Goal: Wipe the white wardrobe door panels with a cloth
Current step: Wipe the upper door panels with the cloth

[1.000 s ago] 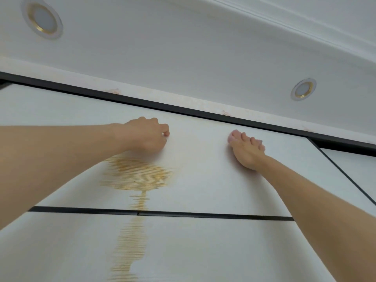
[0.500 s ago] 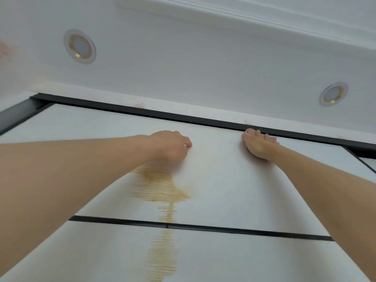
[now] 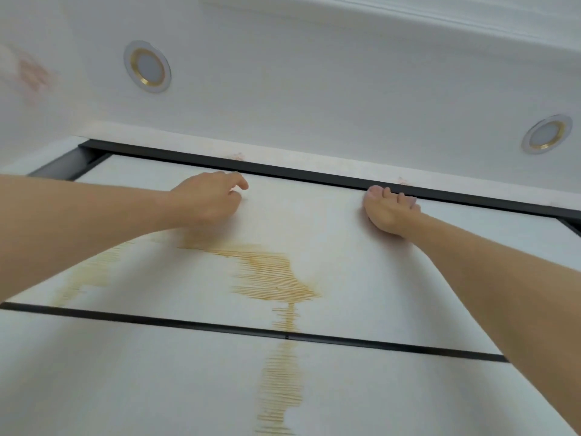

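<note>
I look up at a white wardrobe door. Its upper panel (image 3: 345,262) carries a yellow-brown streaky stain (image 3: 273,278) that runs down across a black divider strip (image 3: 157,320) onto the lower panel (image 3: 125,372). A fainter smear (image 3: 85,278) lies at the left. My left hand (image 3: 204,199) rests on the upper panel above the stain, fingers curled, its palm side hidden. My right hand (image 3: 390,212) lies flat on the panel, fingertips touching the black top rail (image 3: 314,176). No cloth is visible.
Above the rail is a white ceiling bulkhead with two round recessed lights (image 3: 147,67) (image 3: 547,133) and a faint pinkish mark (image 3: 33,73) at far left. A neighbouring door panel (image 3: 566,243) starts at the right edge.
Both hands have slid up the panel toward the top rail. The right fingertips now reach the rail, and the left hand sits further above the stain. My view has shifted.
</note>
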Motion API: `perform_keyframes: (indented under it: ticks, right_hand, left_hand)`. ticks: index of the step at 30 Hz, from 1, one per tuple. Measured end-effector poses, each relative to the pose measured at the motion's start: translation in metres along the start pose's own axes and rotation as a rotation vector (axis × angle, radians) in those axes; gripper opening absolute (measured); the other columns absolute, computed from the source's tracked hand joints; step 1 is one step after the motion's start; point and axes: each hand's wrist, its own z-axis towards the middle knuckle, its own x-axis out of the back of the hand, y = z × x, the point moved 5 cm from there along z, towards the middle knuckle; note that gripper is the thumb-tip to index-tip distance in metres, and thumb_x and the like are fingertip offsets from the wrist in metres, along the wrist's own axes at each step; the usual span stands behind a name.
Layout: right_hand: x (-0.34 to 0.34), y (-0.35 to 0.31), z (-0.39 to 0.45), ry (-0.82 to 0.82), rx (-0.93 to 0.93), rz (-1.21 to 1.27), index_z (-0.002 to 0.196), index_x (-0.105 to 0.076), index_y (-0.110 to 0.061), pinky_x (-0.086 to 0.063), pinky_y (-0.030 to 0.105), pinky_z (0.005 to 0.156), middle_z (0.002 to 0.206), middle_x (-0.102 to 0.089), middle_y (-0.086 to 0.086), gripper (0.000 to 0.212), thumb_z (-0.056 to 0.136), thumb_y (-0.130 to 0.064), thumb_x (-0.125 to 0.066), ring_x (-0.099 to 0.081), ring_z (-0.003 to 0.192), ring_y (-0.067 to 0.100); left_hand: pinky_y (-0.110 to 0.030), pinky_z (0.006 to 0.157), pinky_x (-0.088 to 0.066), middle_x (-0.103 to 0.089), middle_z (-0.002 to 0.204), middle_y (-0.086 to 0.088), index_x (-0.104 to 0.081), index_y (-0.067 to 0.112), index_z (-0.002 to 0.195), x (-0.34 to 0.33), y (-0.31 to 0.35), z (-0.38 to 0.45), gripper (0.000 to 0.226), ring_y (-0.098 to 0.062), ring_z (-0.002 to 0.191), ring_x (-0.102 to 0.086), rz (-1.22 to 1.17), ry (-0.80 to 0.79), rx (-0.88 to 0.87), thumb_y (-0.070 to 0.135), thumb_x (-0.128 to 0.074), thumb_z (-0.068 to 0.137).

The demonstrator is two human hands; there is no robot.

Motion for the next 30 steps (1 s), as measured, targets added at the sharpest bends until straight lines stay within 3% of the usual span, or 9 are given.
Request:
perform_keyframes:
  ticks: [6, 9, 11, 14, 16, 22, 25, 28, 30]
  right_hand:
    - [-0.036, -0.135, -0.143, -0.169, 0.869, -0.026, 0.124, -0.034, -0.03, -0.024, 0.046, 0.11, 0.116, -0.037, -0.01, 0.024, 0.105, -0.031, -0.02, -0.031, 0.114, 0.023]
    - [-0.022, -0.105, -0.2, -0.201, 1.121, -0.119, 0.145, -0.028, -0.029, -0.021, 0.037, 0.111, 0.132, -0.037, -0.007, 0.049, 0.098, -0.032, -0.016, -0.031, 0.121, 0.022]
    - [-0.012, -0.05, -0.166, -0.217, 0.88, -0.174, 0.15, -0.022, -0.04, -0.02, 0.04, 0.115, 0.143, -0.033, -0.012, 0.061, 0.092, -0.041, -0.004, -0.028, 0.132, 0.023]
    - [0.005, 0.001, -0.12, -0.144, 0.311, -0.063, 0.112, -0.03, -0.048, -0.029, 0.044, 0.102, 0.108, -0.039, -0.018, 0.036, 0.084, -0.041, -0.008, -0.036, 0.111, 0.029]
    - [-0.008, -0.018, -0.138, -0.105, 0.34, -0.145, 0.127, -0.026, -0.041, -0.025, 0.047, 0.108, 0.121, -0.032, -0.014, 0.046, 0.086, -0.042, -0.007, -0.03, 0.119, 0.028]
    - [-0.022, -0.134, -0.264, -0.277, 1.078, -0.108, 0.151, -0.022, -0.026, -0.009, 0.041, 0.118, 0.141, -0.027, -0.006, 0.05, 0.1, -0.028, -0.023, -0.021, 0.129, 0.02]
    - [-0.016, -0.079, -0.187, -0.271, 0.778, -0.151, 0.154, -0.014, -0.037, -0.009, 0.04, 0.12, 0.154, -0.024, -0.009, 0.052, 0.103, -0.031, -0.017, -0.017, 0.148, 0.026]
    - [-0.003, -0.017, -0.123, -0.159, 0.207, -0.038, 0.124, -0.03, -0.037, -0.023, 0.05, 0.113, 0.13, -0.038, -0.005, 0.04, 0.088, -0.038, -0.013, -0.032, 0.133, 0.034]
    - [-0.008, -0.022, -0.121, -0.086, 0.154, -0.063, 0.128, -0.031, -0.033, -0.022, 0.054, 0.114, 0.135, -0.038, -0.003, 0.047, 0.089, -0.044, -0.007, -0.032, 0.132, 0.034]
  left_hand:
    - [-0.038, 0.104, -0.035, -0.044, 0.15, -0.008, -0.043, 0.036, 0.148, -0.01, -0.02, -0.009, 0.045, -0.031, 0.134, -0.043, 0.079, -0.06, 0.055, 0.028, -0.029, 0.106]
    - [-0.037, 0.106, -0.033, -0.041, 0.152, -0.007, -0.041, 0.038, 0.149, -0.007, -0.022, -0.009, 0.046, -0.032, 0.137, -0.04, 0.075, -0.075, 0.06, 0.028, -0.028, 0.106]
    - [-0.039, 0.111, -0.03, -0.036, 0.155, -0.006, -0.038, 0.039, 0.151, -0.007, -0.022, -0.01, 0.048, -0.032, 0.142, -0.034, 0.06, -0.119, 0.058, 0.028, -0.026, 0.106]
    - [-0.042, 0.115, -0.027, -0.033, 0.158, -0.004, -0.036, 0.041, 0.152, -0.006, -0.022, -0.01, 0.049, -0.033, 0.145, -0.028, 0.025, -0.136, 0.059, 0.03, -0.023, 0.106]
    - [-0.044, 0.114, -0.03, -0.035, 0.155, -0.005, -0.037, 0.039, 0.151, -0.008, -0.018, -0.008, 0.048, -0.035, 0.142, -0.03, 0.031, -0.13, 0.062, 0.032, -0.024, 0.106]
    - [-0.043, 0.104, -0.036, -0.044, 0.142, -0.011, -0.044, 0.03, 0.143, -0.01, -0.011, -0.005, 0.044, -0.039, 0.129, -0.039, 0.063, -0.105, 0.064, 0.037, -0.028, 0.103]
    - [-0.04, 0.099, -0.036, -0.046, 0.14, -0.012, -0.044, 0.028, 0.144, -0.009, -0.009, -0.006, 0.044, -0.037, 0.126, -0.042, 0.069, -0.12, 0.062, 0.035, -0.027, 0.104]
    - [-0.037, 0.092, -0.033, -0.046, 0.14, -0.012, -0.044, 0.026, 0.145, -0.008, -0.008, -0.005, 0.045, -0.036, 0.125, -0.043, 0.065, -0.155, 0.067, 0.033, -0.025, 0.105]
    - [-0.038, 0.094, -0.034, -0.045, 0.14, -0.011, -0.044, 0.027, 0.145, -0.009, -0.006, -0.004, 0.044, -0.036, 0.126, -0.042, 0.07, -0.165, 0.067, 0.033, -0.026, 0.105]
